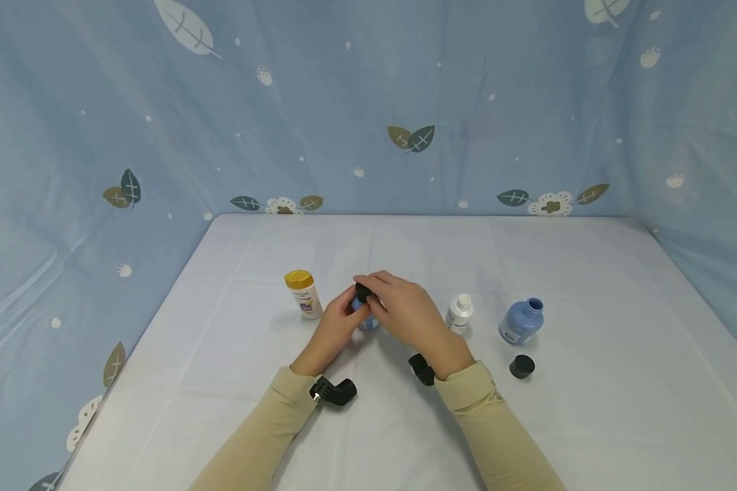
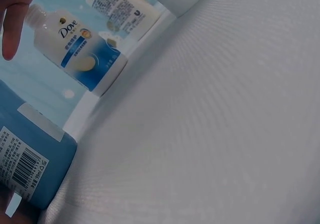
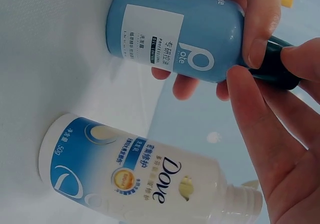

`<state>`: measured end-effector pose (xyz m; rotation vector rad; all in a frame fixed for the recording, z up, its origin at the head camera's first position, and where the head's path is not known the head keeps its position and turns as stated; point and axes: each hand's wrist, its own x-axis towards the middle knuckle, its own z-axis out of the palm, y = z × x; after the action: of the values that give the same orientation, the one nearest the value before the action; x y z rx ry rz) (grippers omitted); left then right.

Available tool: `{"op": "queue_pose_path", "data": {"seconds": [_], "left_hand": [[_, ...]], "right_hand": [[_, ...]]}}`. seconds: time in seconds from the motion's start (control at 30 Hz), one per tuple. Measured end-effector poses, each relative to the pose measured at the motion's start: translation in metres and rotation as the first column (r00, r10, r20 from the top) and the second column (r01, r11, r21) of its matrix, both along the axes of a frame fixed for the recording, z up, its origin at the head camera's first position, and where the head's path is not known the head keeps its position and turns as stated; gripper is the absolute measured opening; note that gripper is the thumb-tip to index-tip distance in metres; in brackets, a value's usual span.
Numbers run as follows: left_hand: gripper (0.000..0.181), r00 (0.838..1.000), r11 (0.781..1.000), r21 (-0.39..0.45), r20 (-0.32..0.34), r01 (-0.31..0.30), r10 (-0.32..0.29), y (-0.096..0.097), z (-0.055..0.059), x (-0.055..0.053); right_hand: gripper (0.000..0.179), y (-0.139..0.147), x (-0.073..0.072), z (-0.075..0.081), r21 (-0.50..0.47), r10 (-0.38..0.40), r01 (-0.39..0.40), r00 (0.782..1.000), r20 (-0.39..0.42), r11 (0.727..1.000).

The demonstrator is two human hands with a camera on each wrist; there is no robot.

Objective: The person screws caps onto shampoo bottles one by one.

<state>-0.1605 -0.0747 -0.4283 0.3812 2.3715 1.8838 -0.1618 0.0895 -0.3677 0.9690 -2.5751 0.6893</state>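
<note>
Between the hands stands a blue Pote bottle (image 3: 205,28) with a black cap (image 3: 275,66) at its neck. My left hand (image 1: 338,327) grips the bottle around its upper body. The right hand (image 1: 408,310) pinches the cap between thumb and fingers. Whether the cap is fully seated cannot be told. Close to the right hand is a white and blue Dove bottle (image 3: 150,171) with its neck uncapped. In the left wrist view, the blue bottle's barcode label (image 2: 22,164) faces the camera.
A white bottle with a yellow cap (image 1: 304,294) stands left of the hands. Right of them are a white bottle (image 1: 459,314), an uncapped blue bottle (image 1: 521,322) and a loose black cap (image 1: 522,367). All rest on a white-covered table (image 1: 589,423) before a blue patterned curtain (image 1: 344,102).
</note>
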Motion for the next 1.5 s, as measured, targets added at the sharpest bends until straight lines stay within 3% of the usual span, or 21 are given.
{"op": "queue_pose_path", "data": {"seconds": [0.1, 0.23, 0.53, 0.6, 0.93, 1.3, 1.5], "left_hand": [[0.041, 0.999, 1.0, -0.022, -0.035, -0.019, 0.018, -0.002, -0.011, -0.004], [0.038, 0.999, 0.999, -0.042, -0.038, -0.026, 0.024, -0.004, -0.01, -0.003], [0.039, 1.0, 0.999, -0.029, -0.014, 0.018, -0.018, 0.001, 0.014, 0.006], [0.038, 1.0, 0.999, -0.028, -0.01, 0.017, -0.017, 0.001, 0.015, 0.006], [0.034, 1.0, 1.0, -0.007, -0.031, 0.001, -0.001, -0.002, -0.009, -0.005], [0.033, 0.999, 0.999, -0.036, -0.049, -0.008, 0.006, -0.002, -0.009, -0.005], [0.034, 0.998, 0.998, -0.056, -0.057, -0.017, 0.014, -0.003, -0.01, -0.005]], "right_hand": [[0.034, 0.0, 0.0, -0.001, -0.01, -0.005, 0.005, 1.0, 0.002, 1.0], [0.034, 0.0, -0.001, -0.002, -0.023, -0.009, 0.009, 1.0, 0.004, 1.0], [0.036, -0.001, -0.001, -0.004, -0.041, -0.042, 0.042, 0.999, 0.0, 0.998], [0.036, -0.002, -0.001, -0.004, -0.045, -0.049, 0.049, 0.999, -0.001, 0.998], [0.035, -0.003, 0.0, -0.004, -0.071, -0.066, 0.067, 0.998, 0.018, 0.995], [0.036, -0.007, 0.001, -0.007, -0.127, -0.127, 0.127, 0.992, 0.015, 0.984], [0.044, -0.008, 0.002, -0.006, -0.061, -0.116, 0.116, 0.993, 0.007, 0.991]]}}
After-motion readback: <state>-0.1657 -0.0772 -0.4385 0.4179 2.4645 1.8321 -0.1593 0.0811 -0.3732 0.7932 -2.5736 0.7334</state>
